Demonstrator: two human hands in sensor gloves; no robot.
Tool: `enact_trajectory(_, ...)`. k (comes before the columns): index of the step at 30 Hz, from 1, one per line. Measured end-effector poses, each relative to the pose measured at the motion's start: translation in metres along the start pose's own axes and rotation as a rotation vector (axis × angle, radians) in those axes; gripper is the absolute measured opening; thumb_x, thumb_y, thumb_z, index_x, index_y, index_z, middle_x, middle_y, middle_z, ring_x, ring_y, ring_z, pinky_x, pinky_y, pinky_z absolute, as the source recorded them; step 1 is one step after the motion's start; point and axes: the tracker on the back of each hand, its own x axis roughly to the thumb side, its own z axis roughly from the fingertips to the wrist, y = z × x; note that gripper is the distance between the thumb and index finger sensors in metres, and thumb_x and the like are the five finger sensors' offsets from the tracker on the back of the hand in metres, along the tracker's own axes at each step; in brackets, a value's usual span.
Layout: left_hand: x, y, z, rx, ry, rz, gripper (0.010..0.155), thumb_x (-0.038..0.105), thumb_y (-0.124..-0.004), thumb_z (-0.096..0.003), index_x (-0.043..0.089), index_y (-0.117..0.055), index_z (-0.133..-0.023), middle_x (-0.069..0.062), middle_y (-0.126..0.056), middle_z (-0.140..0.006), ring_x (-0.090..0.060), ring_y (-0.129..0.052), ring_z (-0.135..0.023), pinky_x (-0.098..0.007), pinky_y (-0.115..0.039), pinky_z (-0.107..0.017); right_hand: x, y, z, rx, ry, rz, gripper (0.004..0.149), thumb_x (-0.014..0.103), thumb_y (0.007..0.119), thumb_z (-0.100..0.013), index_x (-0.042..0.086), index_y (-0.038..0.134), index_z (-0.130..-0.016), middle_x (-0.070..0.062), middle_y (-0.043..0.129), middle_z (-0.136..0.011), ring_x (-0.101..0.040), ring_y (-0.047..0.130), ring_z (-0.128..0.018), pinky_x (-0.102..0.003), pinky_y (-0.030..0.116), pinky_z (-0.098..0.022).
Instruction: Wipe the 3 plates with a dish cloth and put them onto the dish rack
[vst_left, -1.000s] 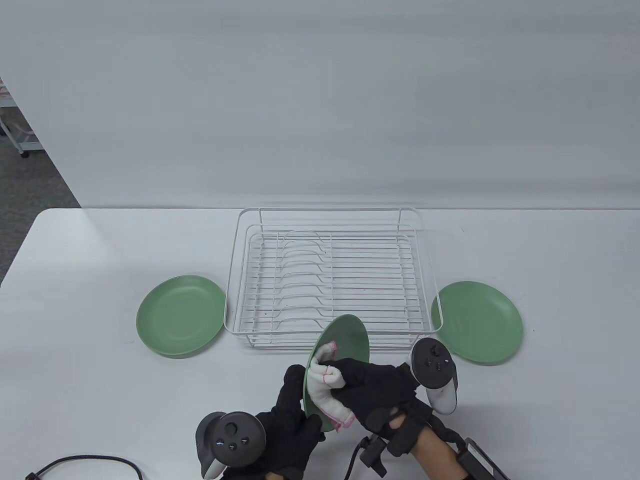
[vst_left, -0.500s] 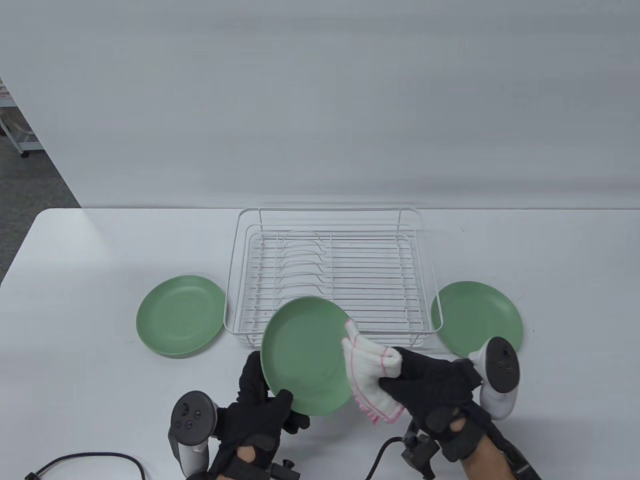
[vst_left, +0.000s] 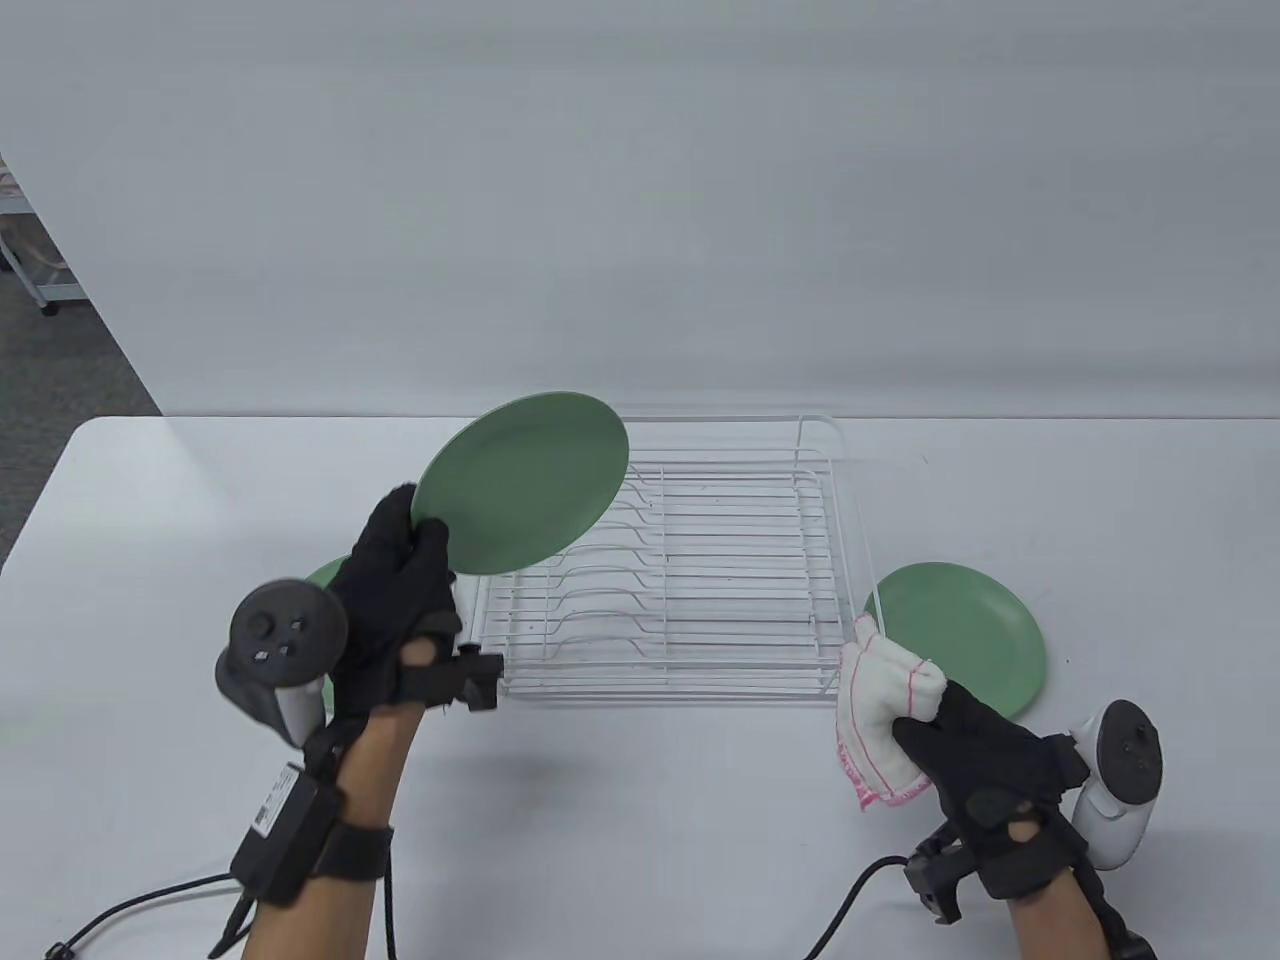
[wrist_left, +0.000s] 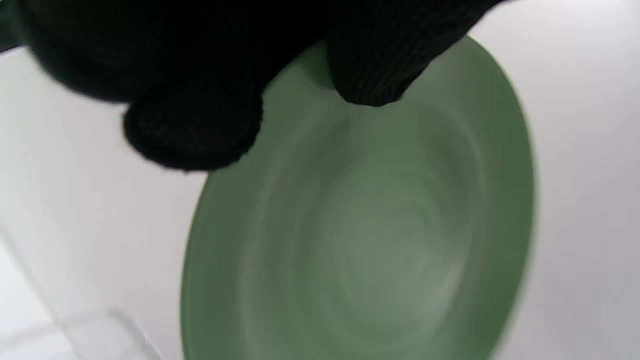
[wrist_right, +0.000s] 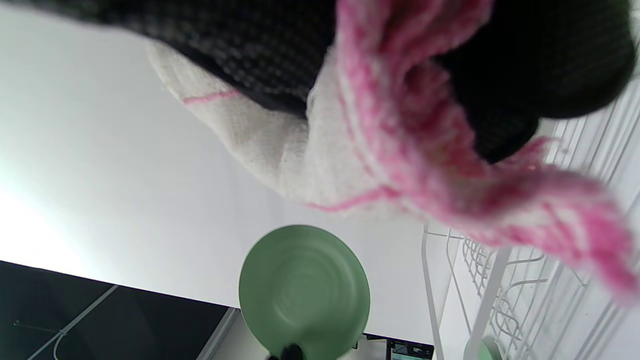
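My left hand (vst_left: 415, 540) grips a green plate (vst_left: 520, 482) by its lower left rim and holds it tilted in the air above the white wire dish rack (vst_left: 720, 590), over its far left corner. Close up, gloved fingers (wrist_left: 200, 130) curl over the plate's rim (wrist_left: 370, 235). My right hand (vst_left: 925, 725) holds a bunched white dish cloth with pink edging (vst_left: 885, 710) above the table, near the rack's front right corner. That cloth (wrist_right: 320, 160) fills the right wrist view, with the held plate (wrist_right: 305, 290) far beyond it. A second green plate (vst_left: 965, 630) lies flat right of the rack. Only a sliver of a third plate (vst_left: 325, 575) shows behind my left hand.
The rack (wrist_right: 500, 280) has a row of plate slots in its left half and holds nothing. A black cable (vst_left: 130, 905) trails over the table's front left corner. A wide white wall stands behind the table.
The cloth has come off the plate. My left hand has carried the plate up, back and left, over the rack. My right hand has moved right with the cloth.
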Motion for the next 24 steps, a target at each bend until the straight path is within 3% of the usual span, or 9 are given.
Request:
enact_trajectory(3, 0.039, -0.028, -0.039, -0.064, -0.129, -0.349, 0.041, 0.034, -0.086, -0.0473, 0.031, -0.085, -0.088, -0.008, -0.097, -0.079, -0.037, -0.098, -0.052, -0.053, -0.084, -0.041, -0.005, 0.007, 0.000, 0.008, 0.015, 0.065, 0.048, 0.020, 0.090, -0.035, 0.020, 0.090, -0.082, -0.021, 0.096, -0.075, -0.049, 0.097, -0.049, -0.058, 0.086, -0.033)
enact_trajectory(8, 0.067, -0.088, -0.073, -0.120, -0.204, -0.662, 0.041, 0.035, -0.087, -0.0468, 0.036, -0.087, -0.087, -0.006, -0.096, -0.084, -0.037, -0.095, -0.062, -0.054, -0.080, -0.049, -0.011, 0.012, 0.000, 0.012, 0.032, 0.141, 0.048, 0.020, 0.090, -0.034, 0.020, 0.090, -0.082, -0.021, 0.096, -0.075, -0.049, 0.097, -0.049, -0.058, 0.086, -0.033)
enact_trajectory(15, 0.051, -0.135, -0.091, -0.161, -0.161, -0.688, 0.041, 0.034, -0.087, -0.0481, 0.038, -0.085, -0.088, -0.005, -0.095, -0.086, -0.037, -0.094, -0.065, -0.054, -0.079, -0.053, -0.015, 0.009, -0.001, -0.007, 0.054, 0.116, 0.048, 0.020, 0.090, -0.034, 0.020, 0.090, -0.082, -0.022, 0.096, -0.075, -0.049, 0.097, -0.049, -0.058, 0.086, -0.033)
enact_trajectory(24, 0.044, -0.164, -0.095, -0.203, -0.156, -0.707, 0.041, 0.036, -0.086, -0.0496, 0.040, -0.083, -0.090, -0.002, -0.093, -0.089, -0.034, -0.093, -0.068, -0.053, -0.079, -0.056, -0.018, 0.012, -0.002, -0.003, 0.063, 0.119, 0.048, 0.020, 0.090, -0.034, 0.020, 0.090, -0.082, -0.022, 0.096, -0.075, -0.049, 0.097, -0.049, -0.058, 0.086, -0.033)
